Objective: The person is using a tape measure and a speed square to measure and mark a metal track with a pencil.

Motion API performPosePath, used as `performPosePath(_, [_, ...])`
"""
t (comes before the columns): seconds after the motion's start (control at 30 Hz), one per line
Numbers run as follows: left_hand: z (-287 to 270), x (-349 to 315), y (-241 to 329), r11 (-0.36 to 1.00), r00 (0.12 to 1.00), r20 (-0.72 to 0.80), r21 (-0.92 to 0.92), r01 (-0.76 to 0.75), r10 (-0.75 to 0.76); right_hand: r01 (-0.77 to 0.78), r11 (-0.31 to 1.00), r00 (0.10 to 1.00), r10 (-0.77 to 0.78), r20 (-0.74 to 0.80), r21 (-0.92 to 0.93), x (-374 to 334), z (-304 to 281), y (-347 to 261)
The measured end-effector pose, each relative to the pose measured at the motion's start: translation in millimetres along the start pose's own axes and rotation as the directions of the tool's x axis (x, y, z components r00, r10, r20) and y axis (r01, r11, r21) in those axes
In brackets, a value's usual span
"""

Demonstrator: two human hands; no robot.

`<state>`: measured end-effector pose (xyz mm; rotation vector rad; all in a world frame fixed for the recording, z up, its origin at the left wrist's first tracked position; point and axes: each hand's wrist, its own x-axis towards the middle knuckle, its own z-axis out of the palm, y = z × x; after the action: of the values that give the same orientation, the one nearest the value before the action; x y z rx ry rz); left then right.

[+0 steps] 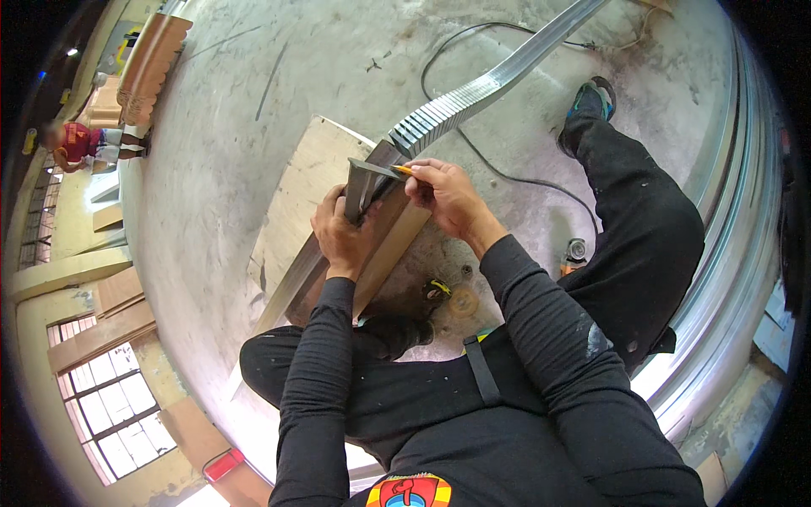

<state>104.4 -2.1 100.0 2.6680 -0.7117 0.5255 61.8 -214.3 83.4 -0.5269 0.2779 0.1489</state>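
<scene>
My left hand [340,235] grips a grey L-shaped metal square [360,188] and presses it against a long metal bar [297,277]. The bar lies slantwise across a plywood board [302,182] on the floor. Between the thumb and fingers of my right hand [449,199] is a yellow pencil [403,170], its tip by the square's thin blade. Just beyond my hands rises the end of a silvery metal channel [460,100], curved and cut with many cross slots. Whether it joins the bar is hidden by the square and my hands.
An angle grinder [575,252] lies near my right leg, with a black cable [515,177] looping over the floor. A tape measure [438,289] sits between my feet. Long metal profiles [718,253] line the right side. At the far left stands another person [80,145].
</scene>
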Motion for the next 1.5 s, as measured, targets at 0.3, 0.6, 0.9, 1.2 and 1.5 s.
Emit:
performPosePath(0.3, [3.8,2.3,0.2,1.0,1.0,-0.005,-0.015,-0.012,0.012,-0.002,0.849,0.923,-0.202,-0.328,-0.529,9.6,-16.5,21.9])
performPosePath(0.6, [6.2,4.5,3.3,1.0,1.0,-0.003,-0.01,-0.019,0.019,0.032,0.755,0.912,-0.291,-0.29,-0.655,15.8,-19.8,28.6])
performPosePath(0.9, [7.1,5.3,0.7,0.999,0.999,0.021,-0.03,-0.027,0.028,0.022,0.747,0.915,-0.283,-0.287,-0.665,13.6,-16.3,25.5])
performPosePath(1.2, [6.2,3.7,-1.8,0.999,0.998,0.05,-0.025,-0.025,0.026,0.002,0.742,0.917,-0.269,-0.295,-0.671,13.0,-14.6,23.7])
performPosePath(1.5, [7.3,3.9,0.1,1.0,0.999,0.048,0.0,-0.021,0.021,-0.032,0.717,0.914,-0.261,-0.311,-0.696,16.8,-16.4,24.2])
